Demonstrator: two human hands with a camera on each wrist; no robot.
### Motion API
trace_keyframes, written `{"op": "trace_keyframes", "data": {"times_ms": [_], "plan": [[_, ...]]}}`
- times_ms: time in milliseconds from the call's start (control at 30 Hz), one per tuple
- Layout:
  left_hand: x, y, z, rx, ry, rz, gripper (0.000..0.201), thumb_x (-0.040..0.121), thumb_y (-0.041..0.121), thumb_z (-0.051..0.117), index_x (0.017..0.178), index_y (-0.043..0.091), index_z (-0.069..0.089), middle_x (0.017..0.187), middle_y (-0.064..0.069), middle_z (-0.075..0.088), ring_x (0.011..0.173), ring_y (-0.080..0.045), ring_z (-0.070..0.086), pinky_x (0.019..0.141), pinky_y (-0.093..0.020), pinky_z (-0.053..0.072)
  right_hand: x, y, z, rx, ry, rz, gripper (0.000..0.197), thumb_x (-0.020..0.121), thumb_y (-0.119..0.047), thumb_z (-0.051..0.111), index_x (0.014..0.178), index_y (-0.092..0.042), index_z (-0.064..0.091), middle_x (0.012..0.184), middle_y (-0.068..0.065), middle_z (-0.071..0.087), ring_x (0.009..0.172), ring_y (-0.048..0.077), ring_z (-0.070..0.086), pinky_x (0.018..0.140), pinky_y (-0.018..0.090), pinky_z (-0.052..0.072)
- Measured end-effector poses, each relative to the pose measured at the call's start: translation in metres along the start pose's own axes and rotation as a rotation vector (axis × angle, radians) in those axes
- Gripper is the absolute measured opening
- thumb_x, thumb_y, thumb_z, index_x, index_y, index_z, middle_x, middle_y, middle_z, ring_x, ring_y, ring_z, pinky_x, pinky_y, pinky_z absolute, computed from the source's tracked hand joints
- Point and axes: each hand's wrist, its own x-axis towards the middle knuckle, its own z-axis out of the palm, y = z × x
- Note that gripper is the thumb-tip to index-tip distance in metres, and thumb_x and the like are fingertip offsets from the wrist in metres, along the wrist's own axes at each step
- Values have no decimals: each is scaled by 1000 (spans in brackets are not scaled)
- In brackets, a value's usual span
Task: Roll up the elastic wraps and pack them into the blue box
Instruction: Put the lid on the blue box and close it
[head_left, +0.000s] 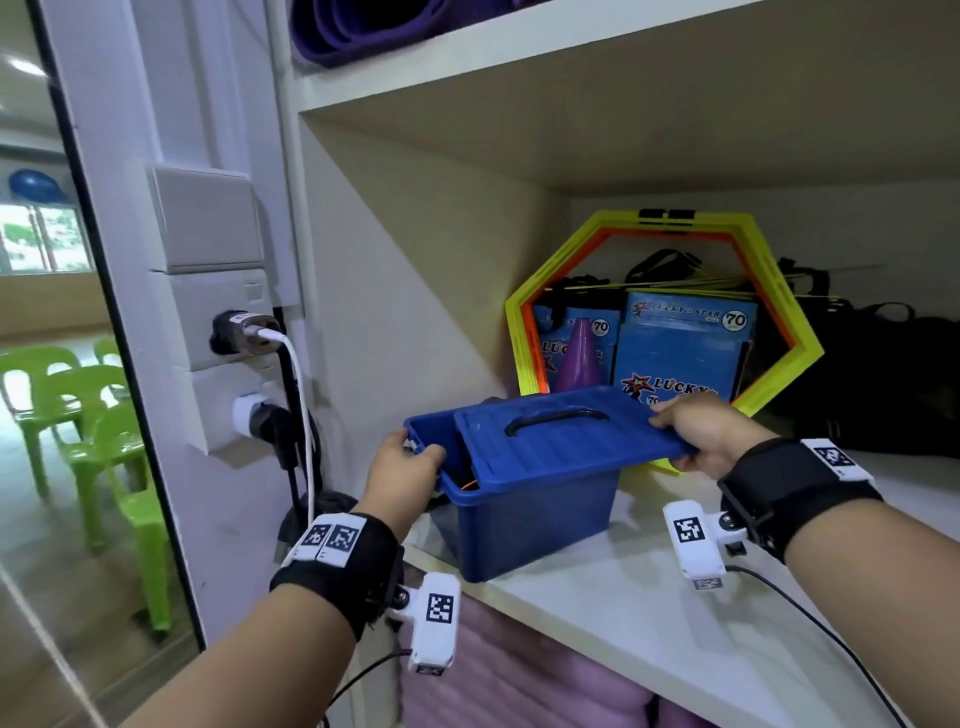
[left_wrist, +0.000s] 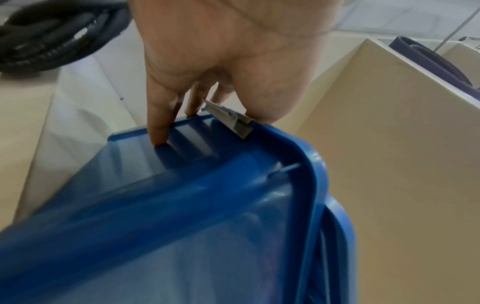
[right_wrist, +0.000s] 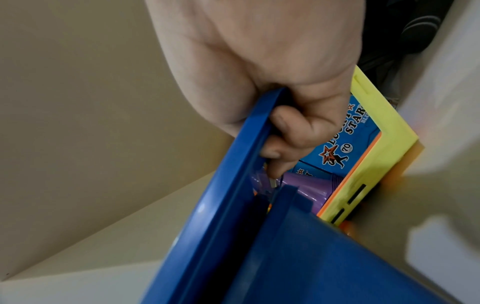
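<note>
The blue box (head_left: 535, 525) stands at the front left of a white shelf (head_left: 649, 613). Its lid (head_left: 561, 441), with a black handle, sits tilted and shifted right, leaving the left end uncovered. My left hand (head_left: 410, 457) grips the box's left rim (left_wrist: 311, 164), thumb by the grey latch (left_wrist: 228, 119). My right hand (head_left: 701, 431) grips the lid's right edge (right_wrist: 221, 205), fingers curled underneath. A bit of orange (head_left: 469, 484) shows inside the box; the other contents are hidden. I see no loose wraps.
Behind the box lean yellow and orange hexagon rings (head_left: 779, 291), blue Lucky Star cartons (head_left: 685, 343) and a purple cone (head_left: 579, 358). Black bags (head_left: 883, 374) fill the back right. Wall sockets with cables (head_left: 291, 384) are left; coiled black cable (left_wrist: 52, 35) lies below.
</note>
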Motion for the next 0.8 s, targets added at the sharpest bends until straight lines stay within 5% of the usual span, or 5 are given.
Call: {"op": "trace_keyframes", "data": {"times_ms": [133,400,500,667,800], "plan": [[1,4,-3,-29,-154,-26,23,95,8,54,106,25,67,93,-6,75,77,-24,72,57,-33,58,-3,2,7,-43,0,14,14,91,-1,56,99,-13,59,76,11,56,62,22,50,56,27,41],[8,0,-1,15,-257,12,33,109,33,33,111,27,66,103,-7,76,90,-24,72,70,-35,57,-25,14,7,-316,39,-29,17,89,6,49,100,8,61,73,21,60,50,32,59,41,34,53],[12,1,0,13,-273,23,33,109,33,33,113,29,66,105,-6,75,86,-20,72,65,-32,56,-37,11,6,-395,57,-17,11,87,1,51,95,5,57,70,26,63,46,37,63,45,42,57],[19,7,8,67,-367,38,37,108,33,33,124,25,66,95,-6,73,67,-12,67,52,-24,52,-52,7,-6,-480,82,-54,16,80,-14,65,83,0,58,66,21,63,44,33,65,47,36,54],[20,12,17,151,-453,22,37,106,42,34,115,29,68,100,-8,74,80,-17,65,63,-31,55,-62,15,-16,-425,77,-9,14,78,-16,66,78,-6,56,53,13,52,40,24,51,45,27,48]]}}
